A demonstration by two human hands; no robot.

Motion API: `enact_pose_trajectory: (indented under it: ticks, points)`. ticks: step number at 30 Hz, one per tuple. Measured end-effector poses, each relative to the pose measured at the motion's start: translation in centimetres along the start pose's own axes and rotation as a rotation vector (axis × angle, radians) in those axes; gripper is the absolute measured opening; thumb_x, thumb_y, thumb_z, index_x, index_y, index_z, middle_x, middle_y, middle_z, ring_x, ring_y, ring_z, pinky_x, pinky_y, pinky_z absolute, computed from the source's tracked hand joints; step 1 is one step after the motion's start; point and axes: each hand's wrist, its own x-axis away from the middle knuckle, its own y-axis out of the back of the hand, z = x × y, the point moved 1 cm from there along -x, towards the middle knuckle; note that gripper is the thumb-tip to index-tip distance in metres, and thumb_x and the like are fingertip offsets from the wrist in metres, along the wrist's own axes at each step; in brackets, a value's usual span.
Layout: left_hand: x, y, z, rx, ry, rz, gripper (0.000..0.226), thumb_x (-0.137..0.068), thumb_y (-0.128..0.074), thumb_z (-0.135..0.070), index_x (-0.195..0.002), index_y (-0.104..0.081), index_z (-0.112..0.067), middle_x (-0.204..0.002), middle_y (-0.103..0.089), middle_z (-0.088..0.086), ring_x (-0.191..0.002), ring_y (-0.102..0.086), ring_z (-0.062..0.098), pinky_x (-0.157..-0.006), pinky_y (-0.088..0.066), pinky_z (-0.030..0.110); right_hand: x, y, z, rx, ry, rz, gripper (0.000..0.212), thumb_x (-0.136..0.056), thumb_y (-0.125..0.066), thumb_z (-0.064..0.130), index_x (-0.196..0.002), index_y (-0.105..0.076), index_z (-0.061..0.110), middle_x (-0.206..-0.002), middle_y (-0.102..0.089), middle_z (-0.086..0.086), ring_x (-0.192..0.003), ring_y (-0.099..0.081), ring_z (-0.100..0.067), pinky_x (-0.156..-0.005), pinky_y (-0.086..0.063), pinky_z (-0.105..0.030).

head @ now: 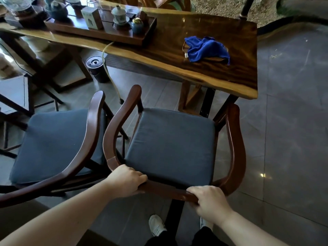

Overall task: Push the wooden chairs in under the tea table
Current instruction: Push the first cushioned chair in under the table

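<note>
A dark wooden armchair (236,146) with a grey seat cushion stands in front of me, its front facing the long slab tea table (177,55). My left hand (126,180) and my right hand (211,203) both grip its curved back rail. The chair's front sits near the table's right leg, with the seat outside the tabletop edge. A second wooden chair (85,144) of the same kind stands close on the left, angled, its armrest almost touching the first one.
A blue cloth (207,48) lies on the tabletop near its right end. A dark tea tray (99,32) with cups and pots sits further left. A black canister (96,68) and a hose stand on the tiled floor below. My feet are behind the chair.
</note>
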Motion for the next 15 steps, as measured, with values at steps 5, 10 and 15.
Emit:
enact_pose_trajectory:
  ticks: [5,10,15]
  points:
    - [0.3,0.1,5.2,-0.02,0.011,0.003,0.041,-0.086,-0.041,-0.06,-0.106,-0.057,-0.028,-0.102,-0.066,-0.006,-0.097,-0.06,0.021,-0.078,-0.049,0.038,-3.1,-1.5,2.8,0.033,-0.002,-0.012,0.028,-0.07,-0.065,0.05,-0.089,-0.066,0.03,-0.077,-0.071,0.01,-0.067,-0.068,-0.017,-0.052,-0.05,-0.03]
    - [0.2,0.6,7.3,-0.017,0.021,-0.153,0.037,-0.074,-0.053,-0.064,-0.083,-0.059,-0.029,-0.075,-0.065,-0.008,-0.072,-0.063,0.02,-0.059,-0.051,0.034,-4.7,-1.6,2.9,-0.086,0.035,0.024,0.035,-0.081,-0.056,0.045,-0.112,-0.062,0.029,-0.106,-0.07,0.009,-0.097,-0.065,-0.02,-0.075,-0.053,-0.036]
    - [-0.2,0.6,4.3,0.035,0.01,-0.305,0.028,-0.063,-0.068,-0.043,-0.086,-0.064,-0.028,-0.076,-0.067,-0.01,-0.071,-0.063,0.019,-0.063,-0.053,0.031,-3.2,-1.1,-1.2,-0.141,-0.025,0.133,0.044,-0.077,-0.064,0.03,-0.12,-0.062,0.024,-0.117,-0.068,0.007,-0.107,-0.06,-0.018,-0.094,-0.044,-0.033]
